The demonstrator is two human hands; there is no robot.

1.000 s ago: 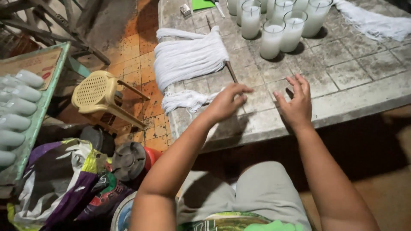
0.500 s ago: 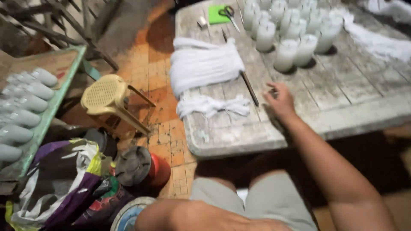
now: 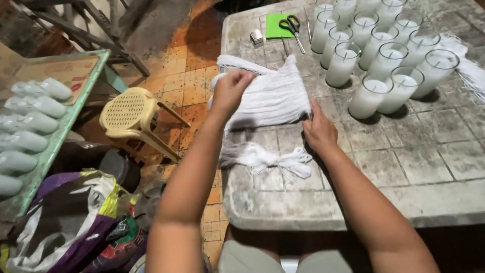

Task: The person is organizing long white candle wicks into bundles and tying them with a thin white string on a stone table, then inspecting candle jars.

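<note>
A thick bundle of white string (image 3: 275, 96) lies across the near left part of a worn tiled table (image 3: 404, 162). My left hand (image 3: 231, 92) is raised over the bundle's left end and pinches strands there. My right hand (image 3: 318, 130) rests on the table at the bundle's lower right corner, fingers closed on its edge. A smaller knotted bunch of cut white strings (image 3: 268, 157) lies just in front of the bundle, below both hands.
Several glass jars of white wax with wicks (image 3: 374, 55) stand at the back of the table. Scissors (image 3: 294, 28) lie on a green pad (image 3: 278, 24). A yellow plastic stool (image 3: 132, 119), bags (image 3: 76, 227) and a green rack of white moulds (image 3: 30, 126) are on the left.
My left hand has come up from below the table edge and taken the bundle's left end. My right hand has slid left from the bare table to the bundle's corner.
</note>
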